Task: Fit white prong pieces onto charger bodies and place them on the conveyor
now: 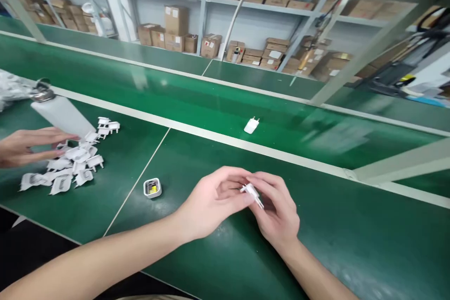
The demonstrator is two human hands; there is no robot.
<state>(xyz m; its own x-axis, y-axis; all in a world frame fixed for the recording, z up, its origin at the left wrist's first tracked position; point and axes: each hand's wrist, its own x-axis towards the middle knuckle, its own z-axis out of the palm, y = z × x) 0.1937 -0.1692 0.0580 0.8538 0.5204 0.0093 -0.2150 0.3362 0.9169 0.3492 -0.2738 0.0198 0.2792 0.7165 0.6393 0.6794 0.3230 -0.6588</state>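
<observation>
Held between both hands, just above the green tabletop (326, 239): a small white plug insert with metal prongs (251, 192), pinched at the fingertips. Left hand (211, 201) in from the lower left, fingers curled narrowly around the near side of the piece. Right hand (276, 211) in from the lower right, closed narrowly on the far side, both palms turned toward each other.

Left of the hands, on the tabletop and well apart from them: a square white charger shell (152, 188), open side up, with yellow and dark parts inside. Farther left, a loose heap of white plug pieces (72, 161), lying at mixed angles. Over that heap, a co-worker's hand (28, 147) in from the left edge, fingers extended just beneath a tilted frosted-white bottle with a metal cap (59, 115).

Beyond a cream rail (211, 139), on a further green belt (298, 136), a lone white plug adapter (251, 125). In the background, metal shelving (200, 9) stacked with cardboard cartons (176, 21).
</observation>
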